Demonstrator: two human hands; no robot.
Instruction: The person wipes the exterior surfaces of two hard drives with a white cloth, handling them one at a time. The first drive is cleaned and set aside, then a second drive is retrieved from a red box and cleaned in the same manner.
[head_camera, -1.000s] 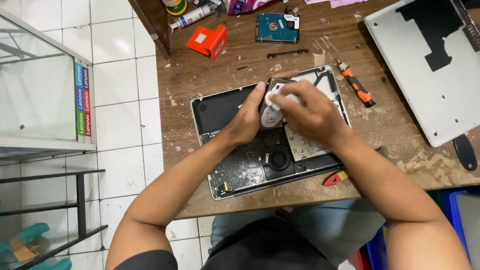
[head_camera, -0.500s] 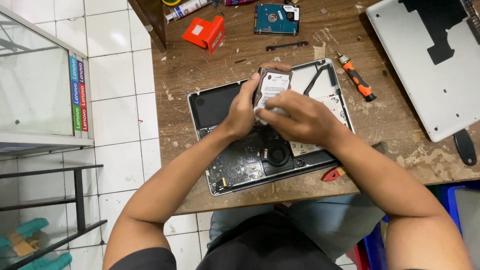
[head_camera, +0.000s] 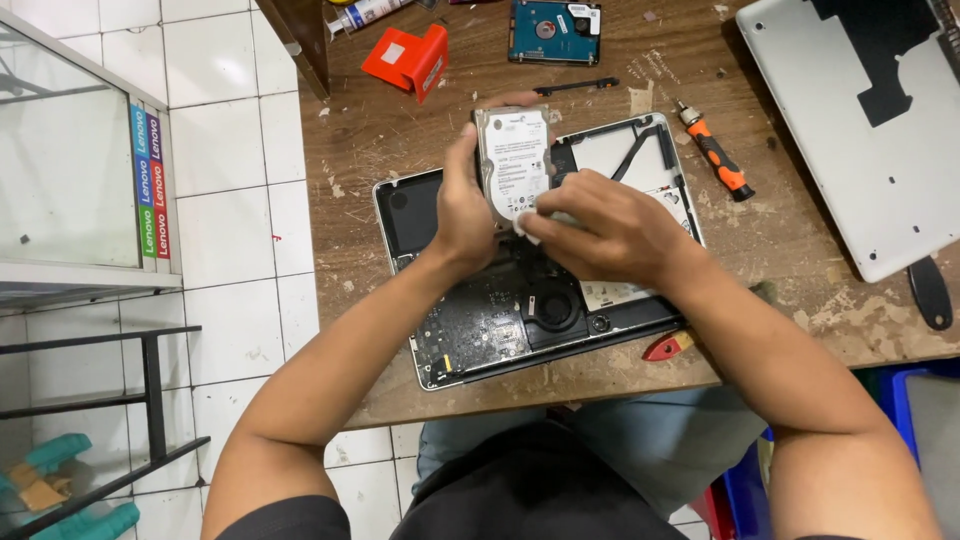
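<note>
Above the opened laptop (head_camera: 520, 300), the left hand (head_camera: 462, 205) clamps the hard drive (head_camera: 515, 160) by its edge, tilted up off the bay, while the right hand (head_camera: 610, 225) pinches at its lower corner, where a connector likely sits. Best, I judge, to keep the drive steady and pull straight along its length, without twisting, so the cable is not strained.
</note>
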